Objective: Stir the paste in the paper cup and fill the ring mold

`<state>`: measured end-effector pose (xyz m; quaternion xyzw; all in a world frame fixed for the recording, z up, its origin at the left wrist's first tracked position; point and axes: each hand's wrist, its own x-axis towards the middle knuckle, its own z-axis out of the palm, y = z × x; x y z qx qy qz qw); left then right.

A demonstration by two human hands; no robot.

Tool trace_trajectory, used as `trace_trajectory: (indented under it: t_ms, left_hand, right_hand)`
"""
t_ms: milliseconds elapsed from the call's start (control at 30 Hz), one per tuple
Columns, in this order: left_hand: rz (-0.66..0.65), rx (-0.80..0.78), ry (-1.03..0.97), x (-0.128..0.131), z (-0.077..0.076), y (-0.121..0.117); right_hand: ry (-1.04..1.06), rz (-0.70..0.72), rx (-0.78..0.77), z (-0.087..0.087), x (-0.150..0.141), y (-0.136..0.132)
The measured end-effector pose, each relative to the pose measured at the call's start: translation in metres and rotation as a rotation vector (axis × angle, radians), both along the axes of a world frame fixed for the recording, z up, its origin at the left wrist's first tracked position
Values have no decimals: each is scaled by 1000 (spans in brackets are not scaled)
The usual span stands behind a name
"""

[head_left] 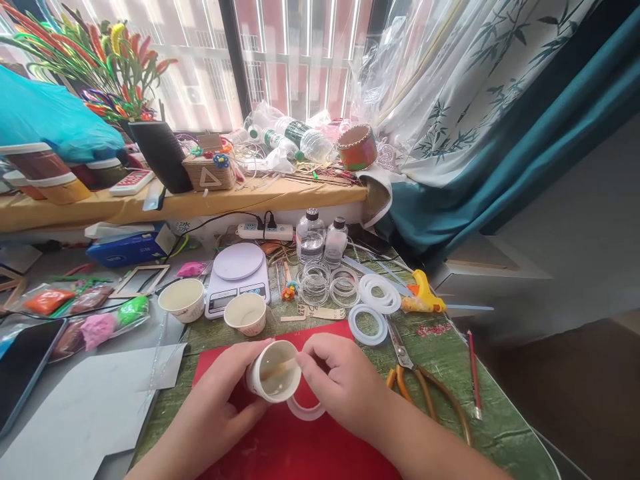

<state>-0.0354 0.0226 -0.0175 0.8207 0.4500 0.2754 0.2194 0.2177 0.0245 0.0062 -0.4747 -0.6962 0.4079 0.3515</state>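
My left hand (220, 393) is wrapped round a small white paper cup (273, 379), tilted so its mouth faces me. My right hand (340, 380) pinches a thin wooden stick (278, 368) that reaches into the cup. Under the cup lies a white ring mould (306, 412) on a red mat (300, 447). Both hands hover just above the mat.
Two more paper cups (183, 299) (245, 313) stand beside a white kitchen scale (237, 270). Clear bottles (310, 237), clear and white rings (373, 307), scissors (400, 350), a yellow glue gun (425, 293) and a pencil (474, 373) lie to the right. Clay bags (95, 327) and a phone (23, 367) lie on the left.
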Motion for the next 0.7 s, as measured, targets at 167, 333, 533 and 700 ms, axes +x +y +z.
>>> trace_trajectory:
  t_ms: [167,333,533,700]
  left_hand:
    - [8,-15,26,0,1,0]
    - [13,-37,26,1,0,-1]
    - [16,-23,34,-1,-3,0]
    - [30,-2,35,-4,-6,0]
  right_hand:
    - [-60,-41,231,-8,2,3]
    - [-100,4,425,-14,4,4]
    - [-232,-8,352,-12,0,3]
    - [-86,68,-48,-3,-4,-3]
